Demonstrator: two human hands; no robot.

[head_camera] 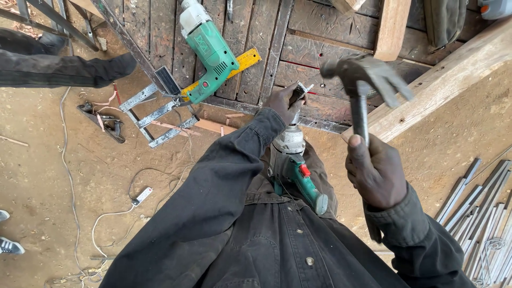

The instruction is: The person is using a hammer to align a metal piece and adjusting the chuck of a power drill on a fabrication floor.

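Sandy dirt floor [48,181], dark wooden planks [160,32], daylight

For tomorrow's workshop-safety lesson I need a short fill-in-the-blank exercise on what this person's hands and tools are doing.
1. The right hand grips a claw ______ by its handle, head raised.
2. The left hand holds the front end of a green electric ______ that lies against the person's body.
3. A second green power tool lies on the dark board surface, on top of a ______ ruler.
4. A bundle of grey metal ______ lies on the ground at the right edge.

Missing words: hammer; drill; yellow; bars
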